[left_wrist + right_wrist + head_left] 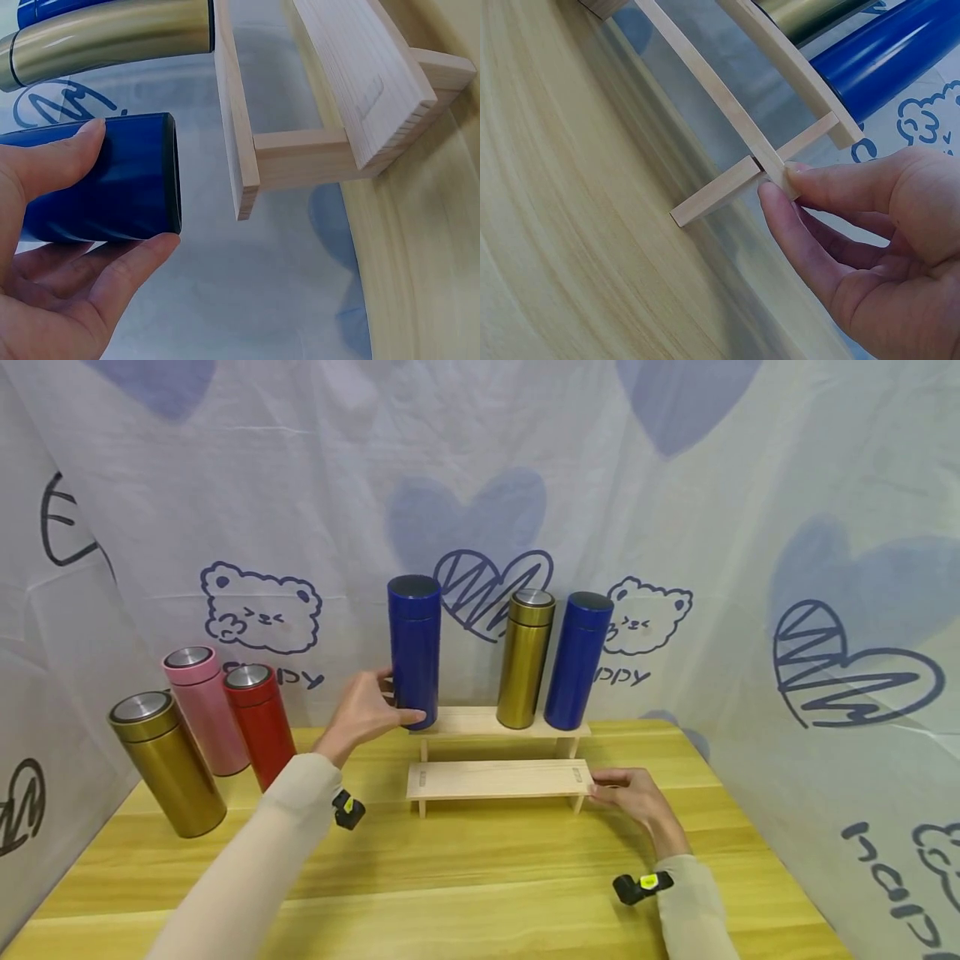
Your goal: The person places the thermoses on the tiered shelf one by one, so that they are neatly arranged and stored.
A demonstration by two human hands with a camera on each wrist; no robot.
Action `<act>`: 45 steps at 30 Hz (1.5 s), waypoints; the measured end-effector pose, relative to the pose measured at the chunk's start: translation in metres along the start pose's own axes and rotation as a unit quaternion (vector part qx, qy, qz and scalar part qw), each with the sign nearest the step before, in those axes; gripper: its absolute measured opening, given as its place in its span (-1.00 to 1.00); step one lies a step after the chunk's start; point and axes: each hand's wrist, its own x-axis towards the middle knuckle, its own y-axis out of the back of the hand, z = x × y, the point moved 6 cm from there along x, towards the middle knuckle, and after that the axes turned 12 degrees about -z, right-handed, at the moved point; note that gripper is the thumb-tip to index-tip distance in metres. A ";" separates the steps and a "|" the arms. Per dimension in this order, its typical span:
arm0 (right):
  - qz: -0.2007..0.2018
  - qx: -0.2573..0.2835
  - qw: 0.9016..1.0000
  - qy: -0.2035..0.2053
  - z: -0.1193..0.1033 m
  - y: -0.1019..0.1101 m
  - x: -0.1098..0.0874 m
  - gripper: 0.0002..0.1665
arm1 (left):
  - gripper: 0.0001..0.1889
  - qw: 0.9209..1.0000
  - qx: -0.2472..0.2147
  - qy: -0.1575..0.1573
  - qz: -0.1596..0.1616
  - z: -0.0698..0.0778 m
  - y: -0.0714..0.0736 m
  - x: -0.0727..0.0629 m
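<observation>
My left hand (365,712) grips a blue vacuum flask (415,647) low on its body, thumb on one side and fingers on the other. The flask is upright at the left end of the two-tier wooden stand (495,779); in the left wrist view a gap separates its dark base from the upper board (238,142). A gold flask (527,664) and another blue flask (577,664) stand on the upper tier's right half. With thumb and fingertips, my right hand (636,797) pinches the right end of the stand's lower board (727,112).
At the table's left stand a pink flask (210,718), a red flask (262,718) and a gold flask (172,772), near my left forearm. A printed cloth (352,527) hangs behind and beside the wooden table (465,877). The lower board bears nothing.
</observation>
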 end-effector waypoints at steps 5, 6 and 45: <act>-0.001 0.003 1.000 0.002 0.000 0.001 0.000 -0.52 | -0.08 1.000 0.002 -0.011 0.003 0.007 -0.004 0.007; 0.002 0.004 1.000 0.000 0.000 0.001 0.000 -0.53 | -0.09 1.000 0.003 -0.015 0.003 0.009 -0.005 0.009; -0.005 0.005 1.000 -0.001 -0.002 -0.001 -0.001 -0.52 | -0.09 1.000 0.004 0.008 0.019 0.021 -0.055 0.050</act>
